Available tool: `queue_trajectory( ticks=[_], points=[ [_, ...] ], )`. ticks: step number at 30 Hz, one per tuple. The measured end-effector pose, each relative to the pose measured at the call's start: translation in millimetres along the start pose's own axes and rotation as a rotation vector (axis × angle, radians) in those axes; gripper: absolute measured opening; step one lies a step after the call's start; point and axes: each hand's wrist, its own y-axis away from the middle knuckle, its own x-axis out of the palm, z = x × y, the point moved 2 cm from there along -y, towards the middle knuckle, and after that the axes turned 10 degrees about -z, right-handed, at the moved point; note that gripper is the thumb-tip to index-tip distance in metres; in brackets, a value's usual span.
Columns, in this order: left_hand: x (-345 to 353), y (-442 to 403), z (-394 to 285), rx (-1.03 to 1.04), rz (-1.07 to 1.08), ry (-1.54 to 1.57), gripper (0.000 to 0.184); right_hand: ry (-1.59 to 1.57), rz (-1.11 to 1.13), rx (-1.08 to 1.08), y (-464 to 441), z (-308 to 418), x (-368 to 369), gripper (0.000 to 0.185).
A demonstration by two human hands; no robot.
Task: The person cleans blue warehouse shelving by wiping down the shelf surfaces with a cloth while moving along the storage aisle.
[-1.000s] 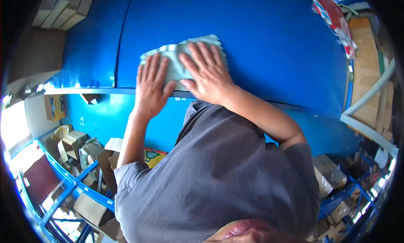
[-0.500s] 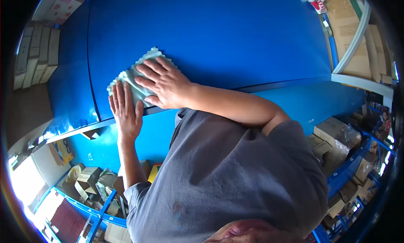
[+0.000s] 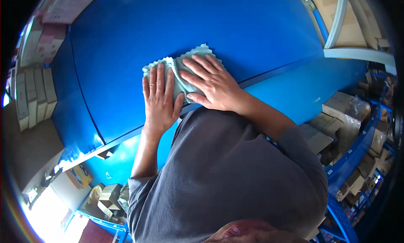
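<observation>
A pale green cloth (image 3: 180, 64) with zigzag edges lies on the blue tabletop (image 3: 168, 24), near its front edge. A raised fold runs through the cloth between my hands. My left hand (image 3: 159, 100) rests flat on the cloth's left part, fingers stretched out and thumb to the right. On the right part, my right hand (image 3: 214, 86) lies flat with its fingers spread, pointing up and left. Both palms press the cloth from above and neither grips it.
Flat white boxes (image 3: 35, 93) and pink-and-white cartons (image 3: 51, 41) stand at the left. Cardboard sheets (image 3: 357, 20) lean behind a grey bar at upper right. Blue shelving holds cardboard boxes (image 3: 338, 106) at lower right. A dark seam crosses the blue surface at left.
Both hands and the cloth have moved right along the blue surface. A fold has risen in the cloth between them. The whole view has turned somewhat.
</observation>
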Motion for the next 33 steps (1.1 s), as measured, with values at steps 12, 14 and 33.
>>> queue_trajectory(
  ticks=[12,14,33],
  points=[
    [60,-110,-104,0.333,0.094,0.080,0.067,0.343,-0.038,0.309,70,-107,-107,0.059],
    [75,-136,-125,0.375,0.062,0.106,0.067,0.392,-0.060,0.334,86,-130,-123,0.058],
    [178,-304,-200,0.465,-0.180,0.104,0.064,0.705,-0.199,0.400,70,-307,-168,0.054]
  ],
)
